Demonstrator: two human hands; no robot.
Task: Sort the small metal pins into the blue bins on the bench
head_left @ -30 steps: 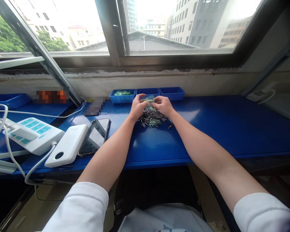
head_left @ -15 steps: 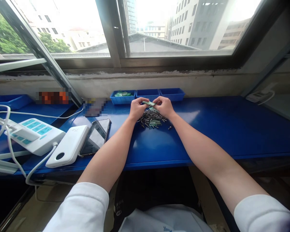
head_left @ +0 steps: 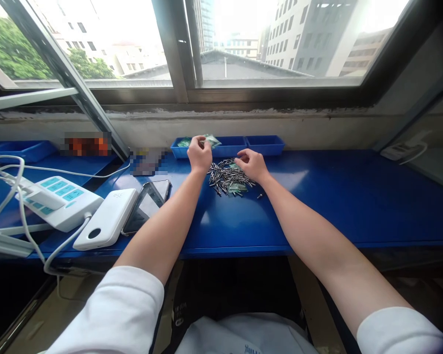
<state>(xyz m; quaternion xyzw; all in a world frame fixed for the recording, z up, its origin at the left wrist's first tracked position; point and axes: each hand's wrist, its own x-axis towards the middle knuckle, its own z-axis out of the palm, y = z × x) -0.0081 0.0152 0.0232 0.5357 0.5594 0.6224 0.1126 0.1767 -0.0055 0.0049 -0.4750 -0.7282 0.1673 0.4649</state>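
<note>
My left hand (head_left: 200,155) is closed on a small clear plastic bag with green on it (head_left: 211,141), held up in front of the blue bins. Over the right side of a pile of dark metal screw-like pieces (head_left: 225,176) is my right hand (head_left: 252,164), fingers curved and apart, with nothing visible in them. Another greenish plastic bag (head_left: 237,188) lies on the front of the pile. One loose metal piece (head_left: 260,196) rests to the right of it. More green bags (head_left: 184,142) sit in the left blue bin (head_left: 179,152).
The middle bin (head_left: 232,147) and right bin (head_left: 266,148) stand beside the left one, below the window. On the left of the blue table (head_left: 335,196) lie a phone (head_left: 147,204), a white power bank (head_left: 107,219) and a white power strip (head_left: 64,196) with loose cables.
My left hand has moved up and left with the plastic bag, toward the left bin. My right hand has let go of the bag and sits slightly lower, by the pile.
</note>
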